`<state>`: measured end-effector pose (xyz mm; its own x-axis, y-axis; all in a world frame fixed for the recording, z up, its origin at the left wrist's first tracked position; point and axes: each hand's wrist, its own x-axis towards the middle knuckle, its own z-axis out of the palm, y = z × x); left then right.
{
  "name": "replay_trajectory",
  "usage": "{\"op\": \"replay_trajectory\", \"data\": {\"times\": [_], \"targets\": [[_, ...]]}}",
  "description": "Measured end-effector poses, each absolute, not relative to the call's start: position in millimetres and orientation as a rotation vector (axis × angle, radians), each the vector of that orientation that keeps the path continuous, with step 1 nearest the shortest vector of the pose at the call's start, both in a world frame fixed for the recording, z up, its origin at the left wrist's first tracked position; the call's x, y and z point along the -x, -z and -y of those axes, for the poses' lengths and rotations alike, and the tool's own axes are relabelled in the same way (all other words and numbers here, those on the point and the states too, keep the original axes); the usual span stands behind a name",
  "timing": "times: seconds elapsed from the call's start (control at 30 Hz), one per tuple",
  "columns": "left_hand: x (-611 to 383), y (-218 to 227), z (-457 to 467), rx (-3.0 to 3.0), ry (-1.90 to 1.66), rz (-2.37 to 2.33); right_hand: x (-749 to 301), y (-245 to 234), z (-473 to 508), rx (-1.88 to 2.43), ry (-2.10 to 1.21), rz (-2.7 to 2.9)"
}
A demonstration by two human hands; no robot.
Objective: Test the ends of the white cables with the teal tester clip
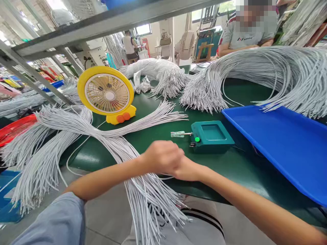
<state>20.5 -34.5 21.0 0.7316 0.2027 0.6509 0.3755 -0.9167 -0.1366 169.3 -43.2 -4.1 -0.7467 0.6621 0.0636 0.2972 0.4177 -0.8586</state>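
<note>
The person's curled left hand (162, 156) and right hand (187, 169) are touching, though whether they are grasping anything cannot be told, while a long bundle of thin white cables (150, 200) is draping over the smooth green tabletop (148, 137), apparently for easy reach.

A plain blue-grey left sleeve (56, 221), loose and softly creased, ends in a wide hem, left of the pale lap cloth (199, 234). Black stripes (204, 213) curve across that cloth's right part; a black marking (160, 215) on its left is partly hidden. Left hand (162, 156) and right hand (189, 169) are bare.
</note>
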Motion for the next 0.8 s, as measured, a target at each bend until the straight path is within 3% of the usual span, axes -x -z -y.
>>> {"op": "replay_trajectory", "data": {"times": [0.07, 0.17, 0.37, 0.63, 0.8], "targets": [[7.9, -20.1, 0.6, 2.62, 0.715, 1.114, -167.1, -2.1, 51.9, 0.756, -1.269, 2.393], [44.0, -11.9, -42.3, 2.487, 0.263, 1.614, -165.7, -7.4, 59.1, 0.706, -1.25, 2.508], [57.9, 8.2, -70.6, 2.514, 0.072, 1.642, -166.2, -2.4, 56.5, 0.707, -1.28, 2.48], [55.6, 0.5, -69.5, 2.593, 0.356, 1.705, -167.0, 0.2, 55.6, 0.749, -1.347, 2.442], [46.7, -15.9, -33.7, 3.045, 0.886, 1.739, -166.9, 1.6, 54.5, 0.729, -1.379, 2.427]]}}
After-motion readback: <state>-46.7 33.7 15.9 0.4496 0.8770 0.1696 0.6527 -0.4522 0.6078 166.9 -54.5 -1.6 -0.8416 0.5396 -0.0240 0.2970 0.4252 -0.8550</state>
